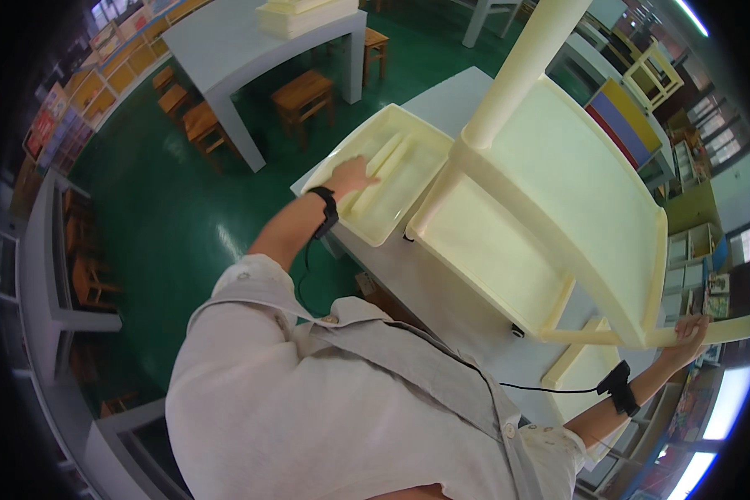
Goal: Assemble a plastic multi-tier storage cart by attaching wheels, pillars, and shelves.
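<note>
My left hand [352, 177] reaches into a shallow cream plastic tray [429, 142] lying on the grey table [454, 93], fingers resting on cream bars [382, 173] inside it. My right hand [690, 337] is closed around a cream post [737, 328] of a large cream plastic shelf unit [558, 183]. The unit lies tilted on the table, one round post [521, 71] sticking up and away. Both wrists wear black bands with a cable.
Another grey table [233, 50] with stacked cream trays [304, 17] stands at the back left, small wooden stools [302, 98] around it on a green floor. Grey shelving [58, 275] runs along the left. Coloured shelves and book racks [633, 125] stand at the right.
</note>
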`<state>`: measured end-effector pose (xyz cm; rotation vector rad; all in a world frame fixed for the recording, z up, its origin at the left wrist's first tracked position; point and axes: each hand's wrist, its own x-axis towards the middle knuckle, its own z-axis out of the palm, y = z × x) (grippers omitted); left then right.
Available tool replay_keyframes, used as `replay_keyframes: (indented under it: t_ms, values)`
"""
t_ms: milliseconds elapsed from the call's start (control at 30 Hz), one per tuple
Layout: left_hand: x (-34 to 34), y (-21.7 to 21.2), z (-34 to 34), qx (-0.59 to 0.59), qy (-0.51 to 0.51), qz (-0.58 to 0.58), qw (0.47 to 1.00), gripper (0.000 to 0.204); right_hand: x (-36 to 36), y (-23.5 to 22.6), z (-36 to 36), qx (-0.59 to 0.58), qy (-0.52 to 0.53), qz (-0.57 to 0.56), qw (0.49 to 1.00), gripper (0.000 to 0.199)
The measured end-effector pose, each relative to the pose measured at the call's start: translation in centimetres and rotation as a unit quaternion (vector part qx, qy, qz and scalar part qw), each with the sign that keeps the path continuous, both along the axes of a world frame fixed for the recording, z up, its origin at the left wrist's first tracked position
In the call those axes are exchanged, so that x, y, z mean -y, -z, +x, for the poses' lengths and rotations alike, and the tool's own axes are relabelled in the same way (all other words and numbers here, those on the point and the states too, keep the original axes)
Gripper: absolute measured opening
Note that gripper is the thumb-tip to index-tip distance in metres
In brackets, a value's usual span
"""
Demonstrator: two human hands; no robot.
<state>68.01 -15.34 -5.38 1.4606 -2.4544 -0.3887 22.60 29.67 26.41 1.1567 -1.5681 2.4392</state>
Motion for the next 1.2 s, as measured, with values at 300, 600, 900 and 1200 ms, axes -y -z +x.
replay_keyframes:
  t_ms: [300,600,900,1200]
  values:
    - [-0.4,3.9,-5.4,-0.089,-0.102,0.173,0.976,0.064,-2.7,-0.4,1.2,0.007,0.178,0.045,0.983,0.014]
    - [-2.2,-17.8,-0.8,-0.783,0.067,0.053,0.616,0.056,-1.1,-1.1,12.6,-0.397,0.356,-0.124,0.837,0.013]
    - [-16.0,-35.8,-1.7,-0.449,0.420,-0.018,0.789,0.079,13.6,-4.1,26.4,-0.279,-0.315,0.094,0.902,0.069]
    - [-15.2,-38.4,-4.1,-0.473,0.490,0.120,0.722,0.040,11.0,-7.1,25.7,-0.049,-0.250,-0.220,0.942,0.027]
